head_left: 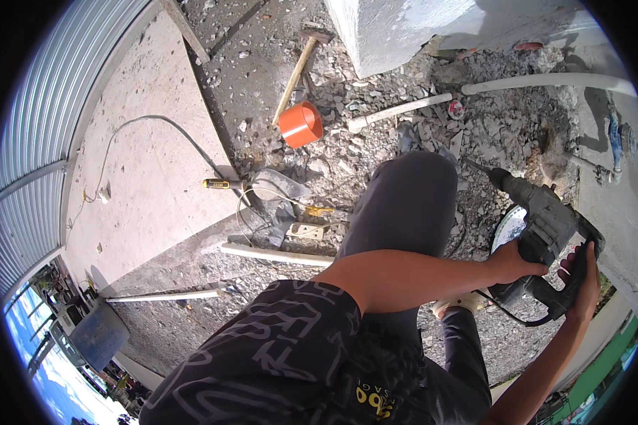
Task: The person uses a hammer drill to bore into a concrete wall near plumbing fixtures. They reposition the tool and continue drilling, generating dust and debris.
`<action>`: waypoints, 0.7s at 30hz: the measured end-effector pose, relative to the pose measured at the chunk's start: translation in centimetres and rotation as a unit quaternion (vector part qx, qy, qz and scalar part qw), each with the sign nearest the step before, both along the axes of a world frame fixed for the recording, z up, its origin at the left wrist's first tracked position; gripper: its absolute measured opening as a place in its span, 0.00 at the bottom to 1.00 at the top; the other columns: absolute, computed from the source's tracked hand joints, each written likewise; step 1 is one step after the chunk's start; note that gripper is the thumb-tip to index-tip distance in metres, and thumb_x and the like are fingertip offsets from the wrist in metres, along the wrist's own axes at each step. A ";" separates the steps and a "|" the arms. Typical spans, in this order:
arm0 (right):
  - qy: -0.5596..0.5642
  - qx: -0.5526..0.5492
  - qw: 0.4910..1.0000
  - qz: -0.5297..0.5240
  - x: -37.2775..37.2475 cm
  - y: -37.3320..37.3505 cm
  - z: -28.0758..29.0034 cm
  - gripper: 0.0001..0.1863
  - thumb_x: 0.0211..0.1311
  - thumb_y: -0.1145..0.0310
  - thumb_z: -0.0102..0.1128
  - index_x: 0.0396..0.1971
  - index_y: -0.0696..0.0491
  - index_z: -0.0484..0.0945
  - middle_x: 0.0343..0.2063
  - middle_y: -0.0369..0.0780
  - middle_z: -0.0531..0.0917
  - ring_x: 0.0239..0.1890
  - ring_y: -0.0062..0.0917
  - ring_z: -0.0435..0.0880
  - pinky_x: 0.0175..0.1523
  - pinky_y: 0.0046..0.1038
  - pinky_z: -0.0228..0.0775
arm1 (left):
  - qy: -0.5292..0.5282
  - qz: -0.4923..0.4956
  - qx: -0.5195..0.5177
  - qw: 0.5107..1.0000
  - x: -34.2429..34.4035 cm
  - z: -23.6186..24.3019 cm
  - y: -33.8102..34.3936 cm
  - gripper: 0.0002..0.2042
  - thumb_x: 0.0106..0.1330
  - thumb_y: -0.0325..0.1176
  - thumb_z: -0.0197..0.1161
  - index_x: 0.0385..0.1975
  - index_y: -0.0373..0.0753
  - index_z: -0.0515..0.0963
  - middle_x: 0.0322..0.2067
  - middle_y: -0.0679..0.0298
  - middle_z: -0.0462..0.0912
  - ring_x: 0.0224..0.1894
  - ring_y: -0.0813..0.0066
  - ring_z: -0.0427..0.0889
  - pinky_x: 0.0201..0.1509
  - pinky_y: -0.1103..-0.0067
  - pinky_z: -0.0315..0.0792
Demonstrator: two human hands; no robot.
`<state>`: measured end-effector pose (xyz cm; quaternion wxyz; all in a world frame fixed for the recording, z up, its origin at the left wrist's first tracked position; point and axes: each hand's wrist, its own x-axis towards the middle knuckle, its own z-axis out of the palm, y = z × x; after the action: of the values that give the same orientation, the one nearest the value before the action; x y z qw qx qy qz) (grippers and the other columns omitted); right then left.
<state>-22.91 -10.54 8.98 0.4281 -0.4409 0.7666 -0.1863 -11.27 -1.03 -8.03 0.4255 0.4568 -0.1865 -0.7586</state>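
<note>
A black and grey rotary hammer drill (547, 219) is held at the right, its chisel bit angled up and left over broken rubble. My left hand (515, 263) is wrapped round the body of the drill, close to its underside. At the rear, my right hand (585, 287) grips the handle; some of its fingers are hidden behind it. A power cord (521, 320) curves away below the handle. Part of a pale round object (509, 225) shows behind the drill.
Rubble (489, 131) covers the ground. A hammer (298, 74), an orange pipe piece (301, 125) and white pipes (404, 110) lie ahead. A yellow-black handled tool (223, 184) sits at the left near a thin cable. A white wall block (404, 32) stands ahead; another wall (617, 202) rises at right.
</note>
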 end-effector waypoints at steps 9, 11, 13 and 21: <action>-0.006 0.012 0.997 0.082 2.2 -1.6 -0.1 0.28 0.70 0.44 0.67 0.47 0.58 0.82 0.33 0.38 0.84 0.22 0.15 0.77 0.26 0.21 0.69 | 0.130 0.057 -0.007 0.990 -0.8 -0.8 -0.6 0.33 0.58 0.46 0.81 0.59 0.32 0.77 0.49 0.58 0.87 0.51 0.70 0.86 0.57 0.72 0.78; -0.051 0.000 0.994 0.096 2.6 -1.6 -0.1 0.28 0.68 0.45 0.69 0.46 0.58 0.82 0.34 0.39 0.85 0.23 0.16 0.78 0.27 0.21 0.70 | 0.174 0.055 0.003 0.983 -0.4 -1.0 -0.6 0.30 0.60 0.44 0.80 0.58 0.34 0.78 0.46 0.60 0.89 0.48 0.72 0.88 0.53 0.72 0.80; -0.083 0.005 0.990 0.118 2.9 -1.6 -0.1 0.29 0.66 0.44 0.70 0.46 0.59 0.82 0.34 0.40 0.85 0.24 0.17 0.79 0.28 0.21 0.72 | 0.197 0.069 0.010 0.978 -0.3 -1.2 -0.4 0.28 0.63 0.44 0.77 0.57 0.35 0.78 0.46 0.60 0.88 0.48 0.72 0.87 0.53 0.72 0.80; -0.115 -0.004 0.966 0.230 2.4 -2.0 -0.9 0.30 0.64 0.42 0.70 0.46 0.58 0.81 0.34 0.40 0.85 0.25 0.17 0.79 0.29 0.22 0.73 | 0.171 0.089 0.038 0.981 -0.8 0.0 0.3 0.30 0.68 0.48 0.74 0.60 0.32 0.75 0.51 0.56 0.86 0.51 0.68 0.87 0.60 0.69 0.79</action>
<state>-20.51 -12.59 8.04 0.5430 -0.5830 0.5889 -0.1357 -12.07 -0.76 -8.02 0.4989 0.3508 -0.0409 -0.7914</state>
